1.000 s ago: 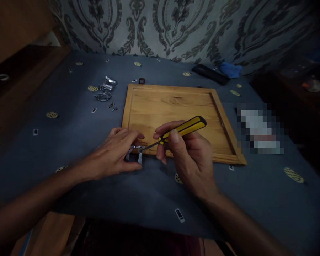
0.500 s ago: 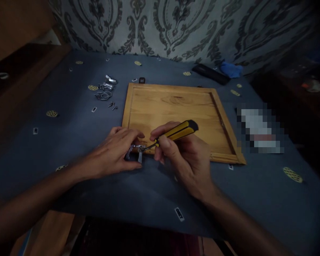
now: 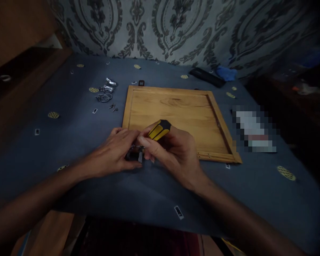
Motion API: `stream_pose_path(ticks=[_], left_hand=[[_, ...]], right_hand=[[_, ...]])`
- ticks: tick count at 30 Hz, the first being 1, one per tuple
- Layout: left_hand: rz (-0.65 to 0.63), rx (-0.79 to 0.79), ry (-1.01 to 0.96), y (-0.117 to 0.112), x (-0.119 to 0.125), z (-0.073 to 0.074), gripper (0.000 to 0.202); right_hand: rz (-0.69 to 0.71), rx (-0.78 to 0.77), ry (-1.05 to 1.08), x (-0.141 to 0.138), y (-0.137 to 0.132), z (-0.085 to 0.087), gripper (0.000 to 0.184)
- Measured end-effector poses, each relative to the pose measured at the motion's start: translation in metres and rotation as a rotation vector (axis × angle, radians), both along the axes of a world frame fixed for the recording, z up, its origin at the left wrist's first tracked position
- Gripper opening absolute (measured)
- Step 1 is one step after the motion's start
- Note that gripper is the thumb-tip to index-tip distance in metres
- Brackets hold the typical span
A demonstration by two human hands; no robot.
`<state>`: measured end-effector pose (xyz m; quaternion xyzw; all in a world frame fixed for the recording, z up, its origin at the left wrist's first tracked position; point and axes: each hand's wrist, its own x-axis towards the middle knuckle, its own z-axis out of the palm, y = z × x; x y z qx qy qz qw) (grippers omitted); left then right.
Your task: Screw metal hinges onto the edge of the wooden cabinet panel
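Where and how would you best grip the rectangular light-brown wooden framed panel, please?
Probably by the right rail of the rectangular light-brown wooden framed panel, coming from the right: its straight raised frame borders a recessed middle, offering an edge. The left hand, and the right hand with its yellow-and-black screwdriver, crowd the near left part.

Yellow-and-black screwdriver [image 3: 159,130], tilted handle-up beside a silvery metal hinge [image 3: 140,156], at the near-left corner of a framed wooden panel [image 3: 173,110] lying flat mid-worktop [image 3: 117,202].
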<state>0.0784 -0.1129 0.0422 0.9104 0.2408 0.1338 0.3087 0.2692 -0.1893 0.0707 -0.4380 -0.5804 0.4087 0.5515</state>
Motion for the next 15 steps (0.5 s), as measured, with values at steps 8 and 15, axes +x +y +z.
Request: stream_pose_path(ticks=[8,15], left_hand=[[0.012,-0.007,0.035,0.0,-0.0007,0.0018,0.044],[0.01,0.004,0.045,0.0004,0.0009,0.0036,0.045]], right_hand=[[-0.107,0.007,0.109,0.0082,-0.0036,0.0033,0.036],[-0.121,-0.047,0.086,0.0084,-0.0051,-0.0047,0.037]])
